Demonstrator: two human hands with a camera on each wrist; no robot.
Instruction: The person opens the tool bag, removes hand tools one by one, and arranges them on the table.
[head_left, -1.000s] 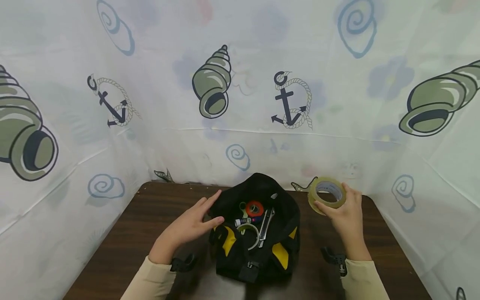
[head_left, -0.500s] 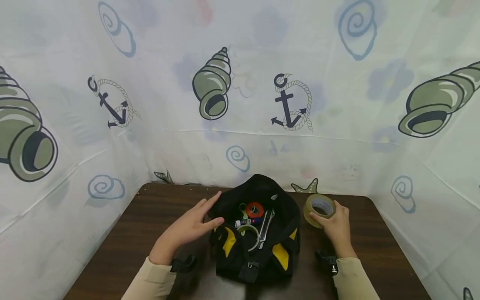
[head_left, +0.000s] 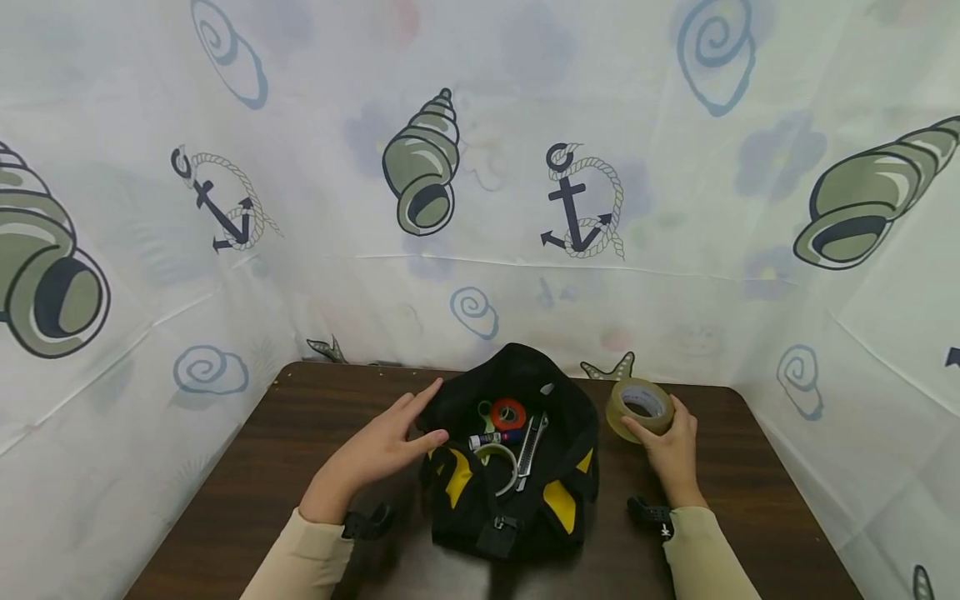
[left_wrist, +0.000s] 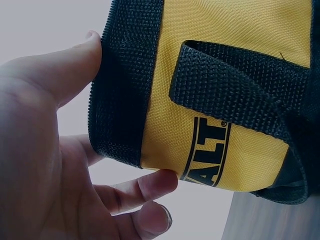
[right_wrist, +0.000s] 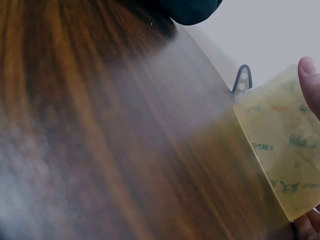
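Note:
My left hand [head_left: 375,454] rests against the left side of a black and yellow tool bag [head_left: 558,504], its fingers extended and its thumb at the zippered rim. In the left wrist view the thumb touches the bag's zipper edge [left_wrist: 97,100], and fingertips lie along the yellow side. To the right of the bag, my right hand [head_left: 675,450] grips a wide roll of clear yellowish packing tape [head_left: 618,408] between thumb and fingers. From the right wrist, the tape roll [right_wrist: 275,145] appears close to the table surface; whether it touches cannot be told.
Inside the open bag lie an orange tape roll [head_left: 508,414], a utility knife [head_left: 530,454], a glue stick [head_left: 487,439], a pale ring [head_left: 512,467] and something green, partly hidden. The bag stands on a dark wooden table [head_left: 247,467], enclosed by printed white cloth [head_left: 337,208].
My right hand has moved the packing tape down and slightly left, nearer the table and the bag. The left hand stays at the bag's rim.

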